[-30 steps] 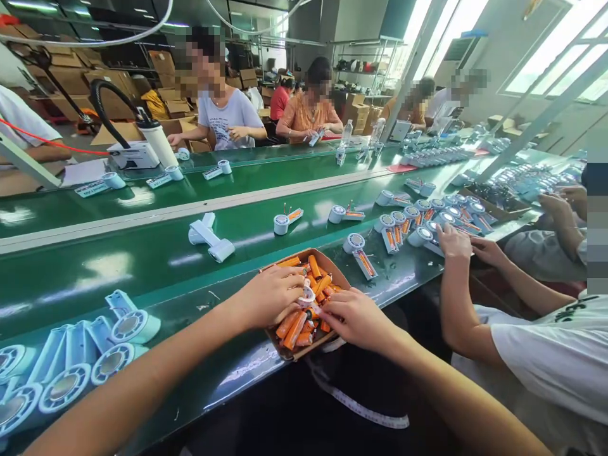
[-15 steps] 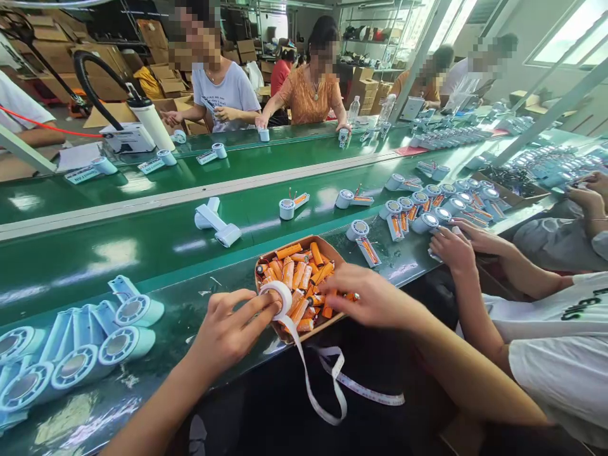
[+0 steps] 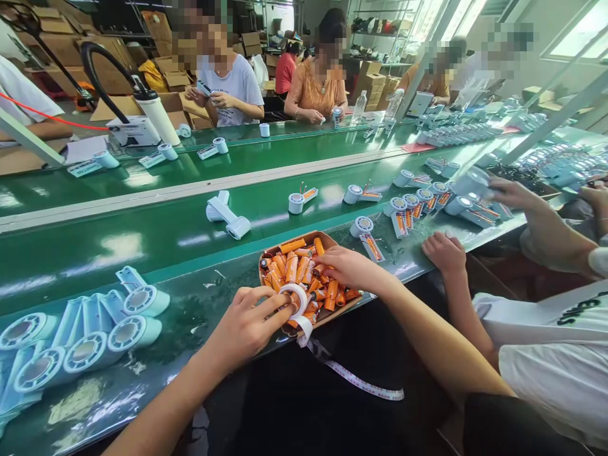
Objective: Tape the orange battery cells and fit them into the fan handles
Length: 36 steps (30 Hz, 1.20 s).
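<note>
My left hand [image 3: 251,320] has its fingers hooked through a roll of white tape [image 3: 300,297], held over the near side of a cardboard box [image 3: 349,306]. A short loose end of tape [image 3: 304,329] hangs from the roll. The box is full of orange cylindrical batteries [image 3: 291,269], some with whitish wrapping. My right hand [image 3: 349,269] reaches into the far right part of the box, its bent fingertips closed on an orange battery [image 3: 319,246]; the palm hides part of the pile. Below the box edge dangles a printed strip [image 3: 365,383].
Light-blue fan housings [image 3: 85,351] lie grouped at left. More housings with orange batteries [image 3: 403,215] line the right side. A green conveyor [image 3: 118,247] runs behind the bench. A co-worker's hand [image 3: 445,250] rests at the right edge; other people sit across.
My right hand has moved left and deeper into the batteries. The long loop of tape under the roll has shortened to a small end. The neighbouring co-worker has lifted a housing.
</note>
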### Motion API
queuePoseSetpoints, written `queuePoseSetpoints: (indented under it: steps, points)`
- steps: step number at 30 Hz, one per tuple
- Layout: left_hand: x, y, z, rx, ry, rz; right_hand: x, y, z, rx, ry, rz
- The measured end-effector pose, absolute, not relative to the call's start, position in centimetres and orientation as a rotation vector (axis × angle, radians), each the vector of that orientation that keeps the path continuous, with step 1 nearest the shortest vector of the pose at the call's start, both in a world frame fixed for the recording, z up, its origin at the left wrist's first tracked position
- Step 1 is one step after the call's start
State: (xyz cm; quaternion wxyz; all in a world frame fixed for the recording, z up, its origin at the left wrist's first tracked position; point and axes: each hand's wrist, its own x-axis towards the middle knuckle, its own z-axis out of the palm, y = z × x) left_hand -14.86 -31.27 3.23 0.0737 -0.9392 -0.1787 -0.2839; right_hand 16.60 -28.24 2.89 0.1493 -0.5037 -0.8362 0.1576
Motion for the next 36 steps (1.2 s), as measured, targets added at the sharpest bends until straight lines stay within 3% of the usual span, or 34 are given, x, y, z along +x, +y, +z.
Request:
queuePoseSetpoints:
  steps: [7,13,20,23,27,32,36]
  points:
    - [-14.5,-31.6,3.5,-2.805,-0.444,-0.726,16.5,-31.5,4.8,-1.300,-1.797,0.722]
    - [-14.1,-31.7,4.5,-2.856,-0.300,-0.650,14.6,-34.7,5.9,-1.273,-1.796,1.100]
    - [-12.9,-31.7,5.1,-2.893,-0.019,-0.546,13.6,-35.3,6.9,-1.260,-2.213,0.961]
    - [-12.6,-31.7,5.6,-2.898,0.013,-0.455,14.4,-35.5,6.8,-1.225,-2.142,1.206]
    - [-12.1,-31.7,6.5,-2.871,-0.042,-0.458,14.4,-35.7,4.3,-1.186,-1.529,1.558]
    - [-10.7,-32.6,6.2,-2.826,-0.210,-0.594,10.5,-37.4,1.3,-1.129,-0.794,1.241]
    - [-8.8,-35.0,3.5,-2.857,-0.324,-0.835,10.5,-37.3,1.6,-1.140,-0.716,1.129]
